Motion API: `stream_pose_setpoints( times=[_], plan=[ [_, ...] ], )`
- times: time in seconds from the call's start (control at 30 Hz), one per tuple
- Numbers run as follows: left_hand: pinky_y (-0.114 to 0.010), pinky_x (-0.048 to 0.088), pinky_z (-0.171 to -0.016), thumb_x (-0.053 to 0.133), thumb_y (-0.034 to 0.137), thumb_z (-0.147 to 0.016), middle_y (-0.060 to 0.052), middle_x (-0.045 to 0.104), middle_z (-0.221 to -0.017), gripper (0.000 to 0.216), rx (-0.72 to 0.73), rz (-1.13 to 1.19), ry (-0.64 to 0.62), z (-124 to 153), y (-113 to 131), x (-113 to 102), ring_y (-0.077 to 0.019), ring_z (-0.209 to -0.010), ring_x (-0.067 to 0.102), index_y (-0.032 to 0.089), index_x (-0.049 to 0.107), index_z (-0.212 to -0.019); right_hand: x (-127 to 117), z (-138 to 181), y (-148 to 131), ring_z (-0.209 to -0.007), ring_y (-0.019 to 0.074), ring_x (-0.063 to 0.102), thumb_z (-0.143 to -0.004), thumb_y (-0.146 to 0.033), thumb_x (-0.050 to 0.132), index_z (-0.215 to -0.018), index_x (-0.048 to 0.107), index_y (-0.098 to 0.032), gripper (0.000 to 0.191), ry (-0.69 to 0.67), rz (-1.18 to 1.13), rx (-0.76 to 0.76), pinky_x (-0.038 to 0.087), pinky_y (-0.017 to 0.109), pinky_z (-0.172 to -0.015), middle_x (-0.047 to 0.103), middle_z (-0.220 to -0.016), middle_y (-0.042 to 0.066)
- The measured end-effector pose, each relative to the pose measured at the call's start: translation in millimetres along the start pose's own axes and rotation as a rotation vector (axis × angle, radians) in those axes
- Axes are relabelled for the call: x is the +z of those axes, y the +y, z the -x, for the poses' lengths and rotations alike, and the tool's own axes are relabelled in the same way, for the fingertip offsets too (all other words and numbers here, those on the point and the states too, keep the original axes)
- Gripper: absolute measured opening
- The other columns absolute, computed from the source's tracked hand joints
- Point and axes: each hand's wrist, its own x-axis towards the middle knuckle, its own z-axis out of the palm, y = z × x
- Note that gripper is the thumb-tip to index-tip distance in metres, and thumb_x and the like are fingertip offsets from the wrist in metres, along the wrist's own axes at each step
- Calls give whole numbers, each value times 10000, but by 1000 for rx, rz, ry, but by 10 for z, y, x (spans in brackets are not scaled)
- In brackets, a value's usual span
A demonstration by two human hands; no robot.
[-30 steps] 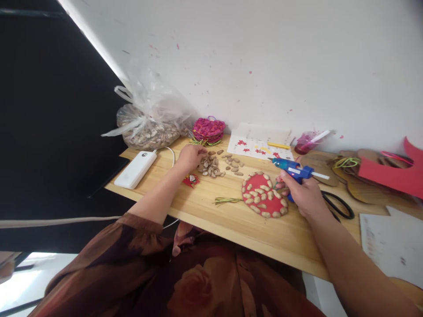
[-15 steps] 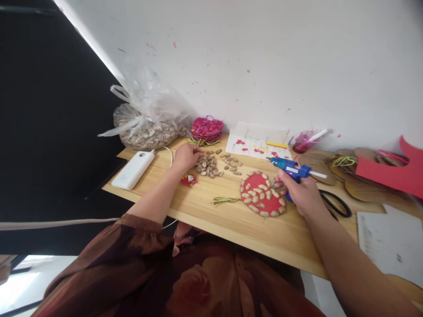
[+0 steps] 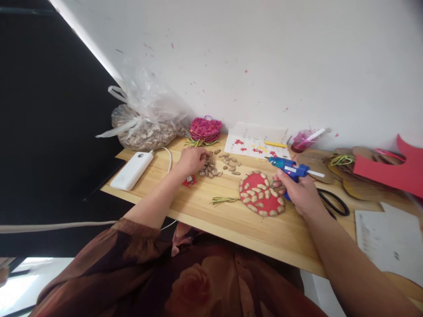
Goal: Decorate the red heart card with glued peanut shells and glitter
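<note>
My right hand (image 3: pixel 299 191) is wrapped round a blue glue gun (image 3: pixel 286 167) with a white glue stick out of its back end; the nozzle points left. Below the gun lies a red round piece (image 3: pixel 254 180) edged and crossed with peanut shells, with a green-yellow cord tassel (image 3: pixel 225 200) at its left. My left hand (image 3: pixel 193 160) is at the left side of a pile of peanut shells (image 3: pixel 210 169), its fingers bent together over the shells. Whether a shell is between the fingertips is hidden. A small red scrap (image 3: pixel 190 181) lies under the left wrist.
A plastic bag of shells (image 3: pixel 145 132), a white power bank (image 3: pixel 131 171) and a pink bundle (image 3: pixel 205 129) stand left and back. Behind lies paper with red stars (image 3: pixel 238 136), beside a cup of pink liquid (image 3: pixel 300 143). Black scissors handles (image 3: pixel 340 202), cardboard and red sheet (image 3: pixel 380 169) are right.
My left hand has shifted slightly right, further over the shell pile. My right hand still holds the glue gun in nearly the same place.
</note>
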Motion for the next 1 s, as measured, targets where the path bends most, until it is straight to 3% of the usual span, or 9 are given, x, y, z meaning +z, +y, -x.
stream_pose_setpoints(
  times=[0.3,0.57,0.8,1.0],
  plan=[
    [-314,477,-820,633,393,-895,-57,803,-955,259,-4,-49,-53,-117,40,-17,-253,-929,701,253,816,-1012,-15,-13,33,-618,198,698,-740,-470,806,-832,698,-229,280,2,7,10,516,273,-446,733,-776,35],
    [-282,482,-842,640,199,-849,-57,806,-993,196,36,1,-45,-211,51,14,-224,-954,715,204,818,-933,-12,-28,30,-612,185,693,-735,-455,813,-840,700,-235,269,-12,-13,14,511,247,-431,724,-759,27],
    [-296,486,-774,712,259,-821,-80,791,-960,153,37,41,-33,-214,65,54,-231,-881,705,176,788,-925,-14,-18,26,-627,190,701,-738,-477,807,-838,694,-240,281,-12,10,13,526,255,-441,733,-776,26],
    [-286,473,-724,620,209,-835,-74,776,-898,161,37,80,-11,-176,62,65,-206,-803,681,155,754,-907,-15,-7,7,-630,198,706,-737,-498,803,-847,691,-238,304,-8,24,9,524,263,-438,737,-779,32]
  ],
)
